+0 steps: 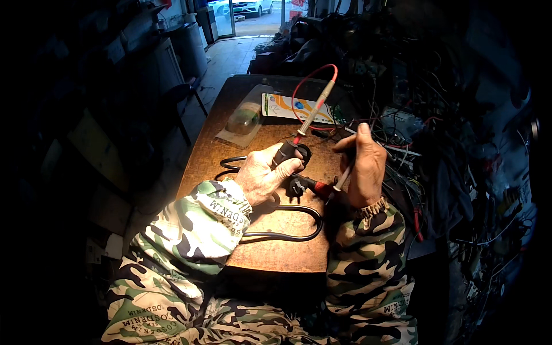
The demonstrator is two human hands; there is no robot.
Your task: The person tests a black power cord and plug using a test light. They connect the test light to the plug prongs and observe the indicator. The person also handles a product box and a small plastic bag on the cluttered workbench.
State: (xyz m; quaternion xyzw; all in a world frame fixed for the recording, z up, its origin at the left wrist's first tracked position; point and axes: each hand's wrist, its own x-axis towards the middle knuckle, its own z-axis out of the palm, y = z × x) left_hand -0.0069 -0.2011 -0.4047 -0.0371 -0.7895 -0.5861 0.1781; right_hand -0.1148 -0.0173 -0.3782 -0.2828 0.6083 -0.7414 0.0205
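Observation:
My left hand [265, 172] is closed around a black cord connector [286, 153] over the middle of the table. A red-and-beige test probe [316, 109] stands tilted with its red tip end at the top of that connector, and a red lead [295, 95] curves from its upper end. Just right of and below the connector is a black plug [296, 187] with metal prongs. My right hand [366, 167] is closed on a second, pale test probe [343, 179], whose tip points down beside the plug. A thick black cable [315, 221] loops on the table below my hands.
A worn wooden table [270, 256] carries a clear plastic blister pack [244, 121] and a printed white-and-orange card [279, 106] at its far side. Tangled wires and parts [402, 152] crowd the right. Red-handled pliers [418, 224] lie at the right edge. A dark stool [178, 95] stands beyond the left.

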